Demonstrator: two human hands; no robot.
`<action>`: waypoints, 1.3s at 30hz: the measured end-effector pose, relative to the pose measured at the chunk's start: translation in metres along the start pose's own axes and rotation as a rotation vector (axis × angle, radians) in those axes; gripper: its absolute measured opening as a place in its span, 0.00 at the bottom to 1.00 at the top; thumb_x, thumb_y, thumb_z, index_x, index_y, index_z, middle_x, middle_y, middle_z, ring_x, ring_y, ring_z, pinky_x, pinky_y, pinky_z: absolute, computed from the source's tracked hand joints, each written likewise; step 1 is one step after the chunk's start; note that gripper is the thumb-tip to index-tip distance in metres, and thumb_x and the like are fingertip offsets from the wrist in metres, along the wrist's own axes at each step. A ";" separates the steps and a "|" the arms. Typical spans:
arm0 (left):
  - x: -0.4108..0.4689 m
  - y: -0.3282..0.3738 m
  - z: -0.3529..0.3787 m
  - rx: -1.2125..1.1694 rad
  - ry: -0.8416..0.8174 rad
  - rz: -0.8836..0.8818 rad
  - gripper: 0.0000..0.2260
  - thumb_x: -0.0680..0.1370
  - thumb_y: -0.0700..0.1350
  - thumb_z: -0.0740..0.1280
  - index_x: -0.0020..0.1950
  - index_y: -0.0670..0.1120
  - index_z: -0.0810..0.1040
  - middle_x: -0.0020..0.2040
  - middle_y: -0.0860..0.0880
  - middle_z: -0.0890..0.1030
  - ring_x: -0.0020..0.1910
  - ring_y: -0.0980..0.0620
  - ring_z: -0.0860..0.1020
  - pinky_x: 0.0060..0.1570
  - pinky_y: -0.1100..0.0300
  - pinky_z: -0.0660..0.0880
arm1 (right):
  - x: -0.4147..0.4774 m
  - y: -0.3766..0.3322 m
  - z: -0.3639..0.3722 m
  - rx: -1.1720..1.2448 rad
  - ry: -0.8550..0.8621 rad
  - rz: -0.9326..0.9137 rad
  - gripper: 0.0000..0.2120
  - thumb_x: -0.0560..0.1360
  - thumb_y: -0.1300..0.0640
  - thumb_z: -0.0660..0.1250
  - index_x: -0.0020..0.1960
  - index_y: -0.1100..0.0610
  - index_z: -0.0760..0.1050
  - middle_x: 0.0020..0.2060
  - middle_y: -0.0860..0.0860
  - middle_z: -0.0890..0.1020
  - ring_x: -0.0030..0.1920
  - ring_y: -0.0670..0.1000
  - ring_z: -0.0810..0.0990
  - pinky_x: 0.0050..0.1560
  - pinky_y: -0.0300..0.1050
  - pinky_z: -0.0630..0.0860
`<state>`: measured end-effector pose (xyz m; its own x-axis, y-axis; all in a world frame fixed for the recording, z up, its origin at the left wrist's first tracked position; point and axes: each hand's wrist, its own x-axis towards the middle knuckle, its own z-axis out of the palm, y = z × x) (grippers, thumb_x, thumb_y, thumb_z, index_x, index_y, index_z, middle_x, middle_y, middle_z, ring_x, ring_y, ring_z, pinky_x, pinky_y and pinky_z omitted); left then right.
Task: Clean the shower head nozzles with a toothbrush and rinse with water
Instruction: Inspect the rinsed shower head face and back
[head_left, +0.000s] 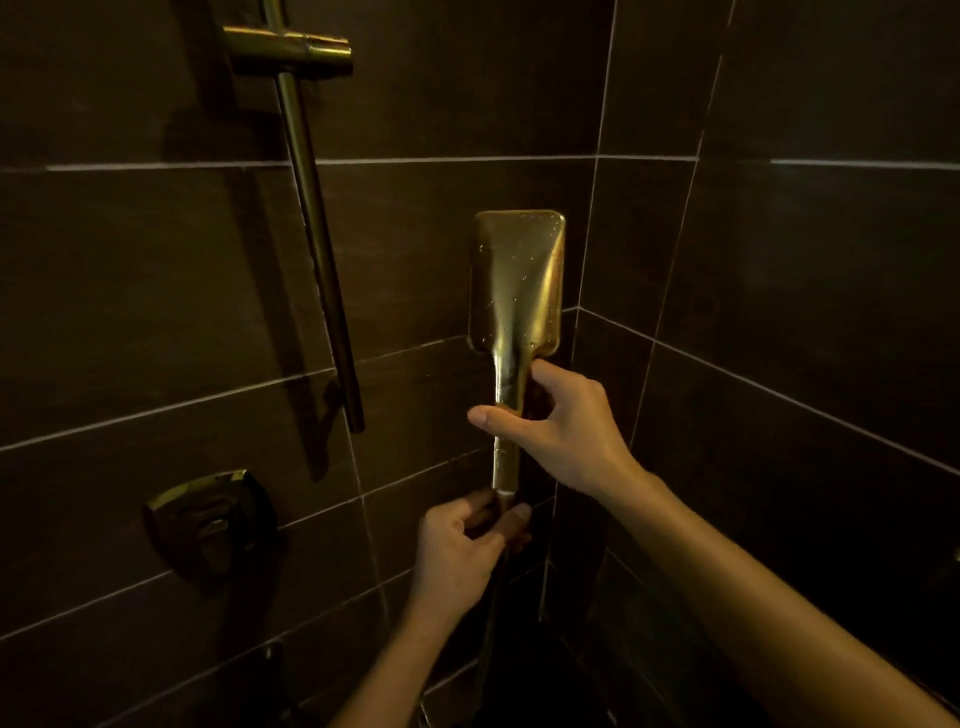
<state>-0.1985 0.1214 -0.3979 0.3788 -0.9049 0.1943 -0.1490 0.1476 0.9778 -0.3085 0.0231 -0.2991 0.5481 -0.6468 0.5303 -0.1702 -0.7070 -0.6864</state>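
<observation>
Dark brown tiles (156, 270) with pale grout lines cover two walls that meet in a corner, dimly lit, with a warm glare on the metal fittings. Held up in front of that corner is the brass-coloured shower head (517, 280), a flat rectangular paddle with rounded corners, its smooth back turned to the camera and beaded with water drops; the nozzle face is turned away and cannot be seen.

The right hand (563, 431) is closed round the narrow handle, thumb laid across the front and fingers wrapped behind. The wide head rises straight above this grip, and the rest of the handle runs down below it. Lower still, the left hand (462, 551) pinches the base of the handle where the hose (491, 623) joins, thumb and curled fingers pressed together on the dark fitting; the hose drops from under this hand into shadow.

The shower head's long axis stands almost upright, the head end pointing up and the hose end down, with a slight lean.

Left of both hands, well apart from them, a slide rail (317, 234) of the same metal slants down the wall, carrying a crosswise bracket (291, 49) near its top. Left of the lower hand sits a round valve plate with a lever (210, 525) on the tile.
</observation>
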 end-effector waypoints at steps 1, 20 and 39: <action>0.000 0.000 -0.001 -0.003 -0.010 0.004 0.03 0.75 0.42 0.73 0.47 0.45 0.85 0.41 0.48 0.87 0.41 0.54 0.86 0.42 0.66 0.79 | -0.001 0.000 -0.001 0.017 -0.010 -0.012 0.17 0.72 0.42 0.74 0.51 0.53 0.79 0.41 0.50 0.83 0.41 0.51 0.84 0.40 0.55 0.82; 0.003 0.000 -0.009 -0.064 0.045 -0.089 0.07 0.74 0.43 0.74 0.50 0.44 0.84 0.43 0.50 0.88 0.43 0.55 0.86 0.41 0.66 0.80 | -0.001 -0.012 0.017 0.043 -0.046 0.028 0.15 0.79 0.55 0.69 0.64 0.50 0.72 0.52 0.42 0.82 0.46 0.42 0.83 0.42 0.39 0.81; 0.003 -0.004 -0.018 -0.063 0.027 -0.068 0.07 0.74 0.41 0.74 0.50 0.41 0.84 0.42 0.46 0.87 0.41 0.56 0.86 0.39 0.70 0.78 | 0.004 -0.012 0.012 0.027 -0.056 -0.015 0.14 0.71 0.44 0.75 0.53 0.49 0.82 0.51 0.45 0.83 0.54 0.44 0.81 0.55 0.50 0.79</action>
<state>-0.1806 0.1253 -0.4002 0.4103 -0.9029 0.1281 -0.0649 0.1112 0.9917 -0.2944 0.0323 -0.2946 0.5959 -0.6184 0.5123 -0.1401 -0.7082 -0.6920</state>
